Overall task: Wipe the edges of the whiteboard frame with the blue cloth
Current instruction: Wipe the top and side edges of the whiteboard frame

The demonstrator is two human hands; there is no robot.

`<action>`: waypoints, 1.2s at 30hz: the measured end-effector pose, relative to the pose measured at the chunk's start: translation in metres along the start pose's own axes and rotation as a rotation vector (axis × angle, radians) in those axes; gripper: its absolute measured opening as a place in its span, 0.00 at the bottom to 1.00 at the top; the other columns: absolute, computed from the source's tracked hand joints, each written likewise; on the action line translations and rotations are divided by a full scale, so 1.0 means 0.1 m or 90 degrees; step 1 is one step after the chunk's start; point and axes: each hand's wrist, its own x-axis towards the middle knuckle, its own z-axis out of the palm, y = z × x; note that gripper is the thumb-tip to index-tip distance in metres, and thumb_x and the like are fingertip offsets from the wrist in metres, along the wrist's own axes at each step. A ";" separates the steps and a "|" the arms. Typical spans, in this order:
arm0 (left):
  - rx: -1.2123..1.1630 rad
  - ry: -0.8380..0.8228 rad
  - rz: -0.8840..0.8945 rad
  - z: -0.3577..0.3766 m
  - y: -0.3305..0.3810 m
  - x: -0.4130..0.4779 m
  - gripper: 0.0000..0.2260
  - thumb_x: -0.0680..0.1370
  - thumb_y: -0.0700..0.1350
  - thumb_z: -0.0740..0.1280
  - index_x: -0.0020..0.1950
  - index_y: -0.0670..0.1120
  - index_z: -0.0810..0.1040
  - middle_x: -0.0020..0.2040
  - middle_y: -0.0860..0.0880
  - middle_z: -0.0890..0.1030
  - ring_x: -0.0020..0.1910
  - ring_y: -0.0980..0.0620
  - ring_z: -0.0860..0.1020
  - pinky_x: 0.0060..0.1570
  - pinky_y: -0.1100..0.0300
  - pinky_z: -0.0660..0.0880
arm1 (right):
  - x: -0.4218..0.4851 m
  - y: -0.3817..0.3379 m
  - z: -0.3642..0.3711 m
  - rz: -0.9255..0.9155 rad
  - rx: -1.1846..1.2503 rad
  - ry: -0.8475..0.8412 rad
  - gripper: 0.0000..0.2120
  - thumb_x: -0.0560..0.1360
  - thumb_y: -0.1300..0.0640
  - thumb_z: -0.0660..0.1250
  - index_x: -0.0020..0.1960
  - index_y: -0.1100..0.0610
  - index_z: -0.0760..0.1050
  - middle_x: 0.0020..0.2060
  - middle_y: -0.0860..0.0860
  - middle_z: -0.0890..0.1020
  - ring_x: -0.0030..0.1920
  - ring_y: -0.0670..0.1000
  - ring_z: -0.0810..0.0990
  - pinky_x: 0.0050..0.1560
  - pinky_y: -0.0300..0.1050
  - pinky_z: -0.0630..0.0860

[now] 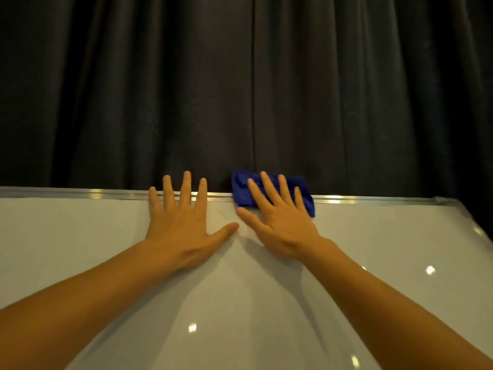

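A white whiteboard (106,236) fills the lower half of the view, and its silver metal frame (373,200) runs along the top edge. A folded blue cloth (241,186) lies over that top frame just right of centre. My right hand (277,217) presses flat on the cloth with fingers spread, covering its middle. My left hand (181,222) rests flat on the board beside it, fingers apart and fingertips reaching over the frame, holding nothing. The two thumbs nearly touch.
A dark pleated curtain (240,89) hangs right behind the board and fills the upper half. The board's top right corner (448,202) and its right frame edge (480,232) show at the right. The frame carries on leftward past my left hand.
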 end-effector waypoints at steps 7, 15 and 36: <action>-0.017 -0.014 0.020 0.12 0.24 -0.13 0.48 0.63 0.79 0.36 0.72 0.53 0.25 0.77 0.45 0.29 0.74 0.35 0.30 0.70 0.32 0.37 | -0.18 -0.04 0.09 0.048 0.038 -0.003 0.38 0.68 0.20 0.35 0.75 0.30 0.34 0.79 0.46 0.35 0.76 0.57 0.28 0.73 0.58 0.28; -0.044 -0.008 0.042 0.20 0.37 -0.16 0.48 0.60 0.81 0.33 0.69 0.54 0.22 0.77 0.45 0.29 0.74 0.34 0.30 0.69 0.31 0.34 | -0.37 0.73 -0.18 0.177 -0.018 -0.028 0.33 0.72 0.24 0.38 0.75 0.29 0.37 0.80 0.46 0.38 0.78 0.58 0.33 0.76 0.62 0.34; -0.004 -0.062 0.026 0.16 0.91 -0.27 0.51 0.60 0.79 0.32 0.76 0.51 0.31 0.77 0.43 0.30 0.74 0.30 0.33 0.68 0.26 0.41 | -0.24 0.30 0.08 0.043 0.021 -0.016 0.39 0.71 0.22 0.41 0.79 0.37 0.43 0.81 0.46 0.45 0.79 0.53 0.38 0.73 0.52 0.30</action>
